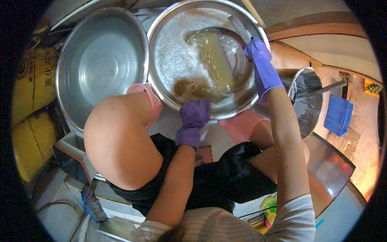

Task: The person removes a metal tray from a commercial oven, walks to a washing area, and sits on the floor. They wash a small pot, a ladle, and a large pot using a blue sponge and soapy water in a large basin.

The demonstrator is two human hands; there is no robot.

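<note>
A wide, shallow steel basin (pixel 172 39) lies before me, with yellow-brown cloudy liquid (pixel 216 60) in its right half. Inside it, a round steel vessel (pixel 242 65) sits tilted, partly covered by the liquid; a flat metal handle (pixel 239 28) juts up at its upper right. My right hand (pixel 258 56), in a purple rubber glove, grips this vessel near the handle's lower end, its fingertips partly hidden. Closed over the basin's near rim is my left hand (pixel 195 113), also gloved in purple. Both pink rubber boots (pixel 154 103) flank the basin's near side.
Another deep steel basin (pixel 104 63) touches this one on the left. A steel pot (pixel 311 106) with a long handle stands right, near a blue plastic basket (pixel 338 115). Yellow cartons (pixel 36 78) bearing writing are far left; a scrub brush (pixel 92 204) lies lower left.
</note>
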